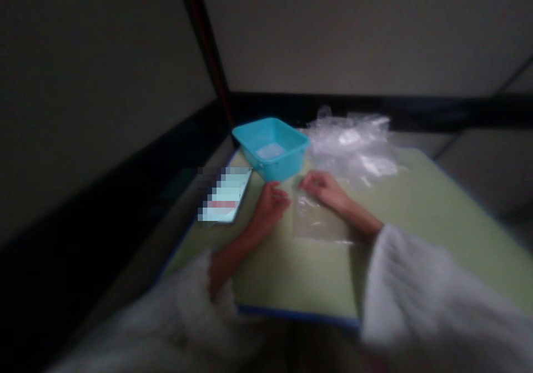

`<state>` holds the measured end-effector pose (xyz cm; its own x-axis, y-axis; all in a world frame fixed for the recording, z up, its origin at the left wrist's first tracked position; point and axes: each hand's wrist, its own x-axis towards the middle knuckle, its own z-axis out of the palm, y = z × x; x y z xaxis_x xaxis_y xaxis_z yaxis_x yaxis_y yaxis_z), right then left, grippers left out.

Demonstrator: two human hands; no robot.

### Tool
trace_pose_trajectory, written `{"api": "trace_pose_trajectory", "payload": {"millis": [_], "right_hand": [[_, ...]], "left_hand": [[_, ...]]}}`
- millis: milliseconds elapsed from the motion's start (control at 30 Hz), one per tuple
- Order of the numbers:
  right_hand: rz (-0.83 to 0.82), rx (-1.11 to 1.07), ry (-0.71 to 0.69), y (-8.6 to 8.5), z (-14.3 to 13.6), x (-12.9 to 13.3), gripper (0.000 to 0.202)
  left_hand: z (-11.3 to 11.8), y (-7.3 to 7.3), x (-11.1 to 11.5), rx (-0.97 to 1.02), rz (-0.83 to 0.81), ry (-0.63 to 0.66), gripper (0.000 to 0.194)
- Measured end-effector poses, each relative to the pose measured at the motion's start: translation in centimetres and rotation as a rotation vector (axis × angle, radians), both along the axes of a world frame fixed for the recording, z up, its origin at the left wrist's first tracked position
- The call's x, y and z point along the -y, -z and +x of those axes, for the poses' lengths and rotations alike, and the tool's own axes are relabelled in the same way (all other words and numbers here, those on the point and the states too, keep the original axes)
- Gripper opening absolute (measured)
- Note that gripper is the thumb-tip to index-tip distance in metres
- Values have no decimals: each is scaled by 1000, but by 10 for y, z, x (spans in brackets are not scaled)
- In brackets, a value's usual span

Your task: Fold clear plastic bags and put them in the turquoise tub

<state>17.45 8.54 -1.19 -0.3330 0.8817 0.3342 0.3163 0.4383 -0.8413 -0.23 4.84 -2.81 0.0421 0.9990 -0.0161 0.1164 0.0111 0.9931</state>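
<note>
A clear plastic bag (318,226) lies on the table under my right hand (327,188). The fingers of that hand are pinched together at the bag's upper left edge. My left hand (270,206) hovers just left of the bag, its fingers loosely bent and apart, with nothing visible in them. In front of both hands stands a turquoise plastic basket (281,167), with a pale flat piece (270,150) on its bottom. The picture is dim and blurred, so fine detail at the fingertips is hard to see.
A heap of crumpled clear plastic bags (353,145) lies right of the basket. Left of my left hand is a phone-like device with a lit, pixelated screen (227,195). The yellow-green table (291,278) has a blue edge, and pale walls stand behind it.
</note>
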Motion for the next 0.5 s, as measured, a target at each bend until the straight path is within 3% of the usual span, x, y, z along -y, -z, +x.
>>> {"api": "trace_pose_trajectory", "payload": {"millis": [267,500], "right_hand": [[94,93,78,1,-4,1,19],[185,411,164,7,-11,7,18]], "left_hand": [[-8,-18,19,172,-227,254,54],[-7,-25,35,219,-298,299,56]]}}
